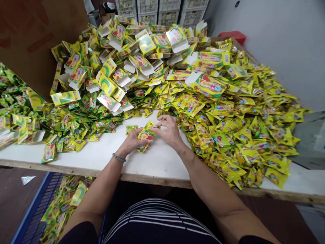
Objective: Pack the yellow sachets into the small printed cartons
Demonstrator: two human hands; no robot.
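My left hand (131,141), with a beaded bracelet on its wrist, grips a small yellow and green candy box (147,135) over the white tabletop. The box is tilted, its upper end pointing away to the right. At that upper end, the thumb and fingers of my right hand (168,131) are pinched together on the box; the exact contact is partly hidden. A small green candy packet (131,129) lies on the table just beyond my left hand. Close to my right hand begins a large heap of yellow candy packets (232,130).
Open-ended candy boxes (146,42) are piled at the back. Green packets (90,117) spread along the left, beside a large cardboard box (37,41). Below the table's left edge stands a blue crate (29,219) holding filled boxes. White crates (147,5) are stacked behind.
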